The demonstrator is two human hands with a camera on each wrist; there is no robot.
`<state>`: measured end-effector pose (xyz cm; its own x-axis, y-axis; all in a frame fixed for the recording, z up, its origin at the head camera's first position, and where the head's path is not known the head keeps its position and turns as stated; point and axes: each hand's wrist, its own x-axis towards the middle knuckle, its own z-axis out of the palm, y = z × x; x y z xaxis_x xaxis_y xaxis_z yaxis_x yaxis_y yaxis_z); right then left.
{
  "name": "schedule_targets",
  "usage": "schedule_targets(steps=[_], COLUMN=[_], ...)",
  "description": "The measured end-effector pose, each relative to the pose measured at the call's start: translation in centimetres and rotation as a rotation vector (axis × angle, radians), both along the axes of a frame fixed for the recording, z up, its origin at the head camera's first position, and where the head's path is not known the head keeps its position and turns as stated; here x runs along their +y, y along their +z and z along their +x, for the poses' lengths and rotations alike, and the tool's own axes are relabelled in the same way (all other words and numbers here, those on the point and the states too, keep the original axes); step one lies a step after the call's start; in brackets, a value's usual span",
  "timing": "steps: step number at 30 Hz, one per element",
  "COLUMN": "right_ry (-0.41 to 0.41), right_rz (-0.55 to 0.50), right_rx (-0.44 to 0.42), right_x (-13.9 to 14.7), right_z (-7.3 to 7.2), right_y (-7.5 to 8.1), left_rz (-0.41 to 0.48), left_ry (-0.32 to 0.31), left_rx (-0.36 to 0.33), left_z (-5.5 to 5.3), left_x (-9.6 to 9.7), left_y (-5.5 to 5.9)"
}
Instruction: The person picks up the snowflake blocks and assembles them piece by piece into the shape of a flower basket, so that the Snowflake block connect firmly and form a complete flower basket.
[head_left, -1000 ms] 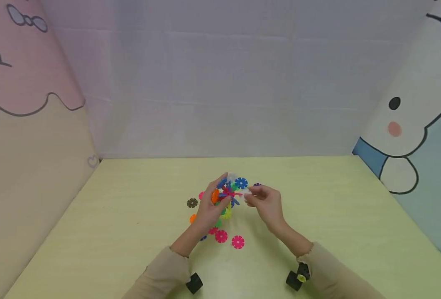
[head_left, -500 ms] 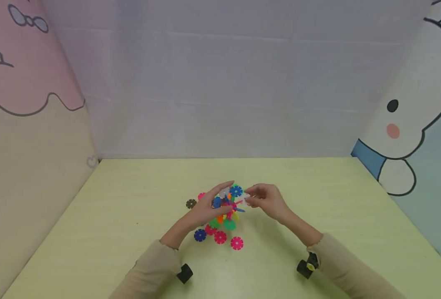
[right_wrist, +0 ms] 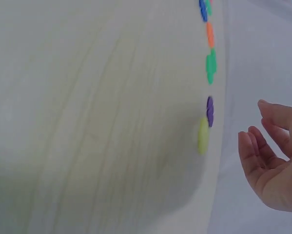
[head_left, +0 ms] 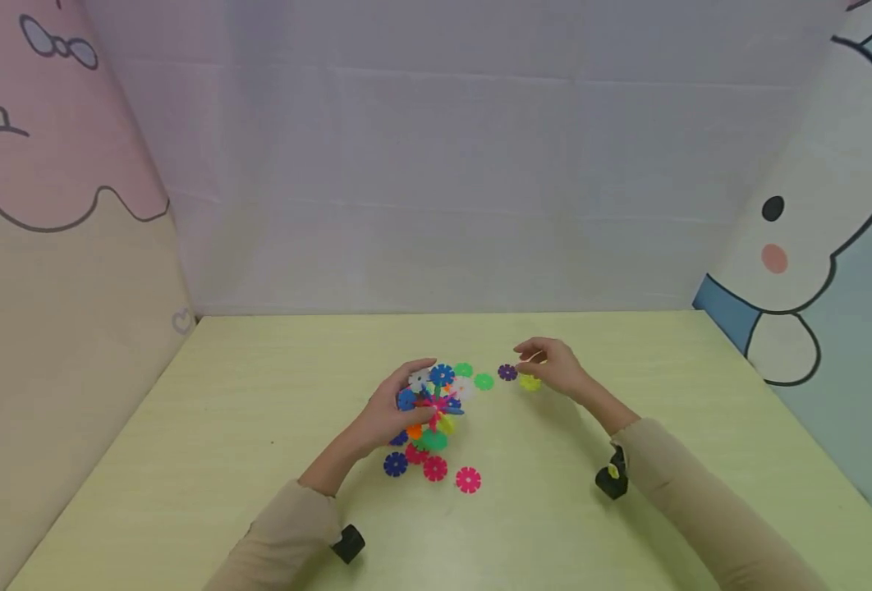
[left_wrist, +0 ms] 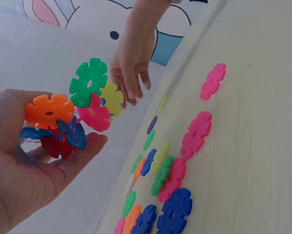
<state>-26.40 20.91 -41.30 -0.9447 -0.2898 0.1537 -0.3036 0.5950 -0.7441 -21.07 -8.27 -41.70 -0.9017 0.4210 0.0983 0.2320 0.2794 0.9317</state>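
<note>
My left hand [head_left: 380, 417] holds a cluster of interlocked snowflake discs [head_left: 439, 402] over the table, with its thumb in front. In the left wrist view a green disc [left_wrist: 88, 84], an orange disc [left_wrist: 49, 112] and a pink disc [left_wrist: 94, 114] stick out of that cluster; the hand hides part of it. To the right, my right hand [head_left: 560, 368] is in the air with fingers loosely bent and nothing in its grasp. It is nearest to a yellow snowflake disc [head_left: 530, 382] and a purple one [head_left: 507, 373], apart from both in the right wrist view.
Several loose discs lie on the pale table [head_left: 628, 394], among them a pink disc [head_left: 469, 480], a dark blue disc [head_left: 396, 465] and a light green disc [head_left: 484, 382]. A hung white cloth [head_left: 436, 189] stands behind the table.
My right hand has let go of a whitish disc by the cluster and moved right, towards the yellow disc. My left hand has shifted left with the cluster, uncovering discs behind it.
</note>
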Motion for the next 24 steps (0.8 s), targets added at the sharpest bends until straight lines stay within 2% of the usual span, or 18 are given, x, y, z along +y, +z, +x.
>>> schedule_targets(steps=[3,8,11,16,19,21,24], right_ry=[-0.017,-0.035,-0.045,-0.039,-0.026,-0.020,0.001], right_rz=[0.093,0.213,0.221,0.227,0.194,0.121,-0.040], right_rx=[-0.078,-0.191,-0.203,-0.150,-0.095,-0.075,-0.054], right_x=[1.0,1.5,1.5,1.6,1.6,1.2,-0.4], right_z=[-0.9,-1.5,-1.5,-1.6,-1.3,-0.6,1.1], right_y=[-0.7,-1.7,-2.0,-2.2,-2.2,-1.9,-1.1], left_rz=[-0.004,0.011,0.009,0.000,0.015,0.024,0.042], left_ry=[0.001,-0.011,-0.009,-0.004,-0.001,0.003,0.020], left_rx=[-0.007,-0.007,-0.008,-0.012,-0.023,-0.033,-0.041], left_z=[0.0,0.0,0.1,0.1,0.2,0.2,0.3], left_x=[-0.2,-0.3,-0.3,-0.2,-0.1,0.0,0.1], left_y=[0.0,0.0,0.0,0.0,0.0,0.0,0.0])
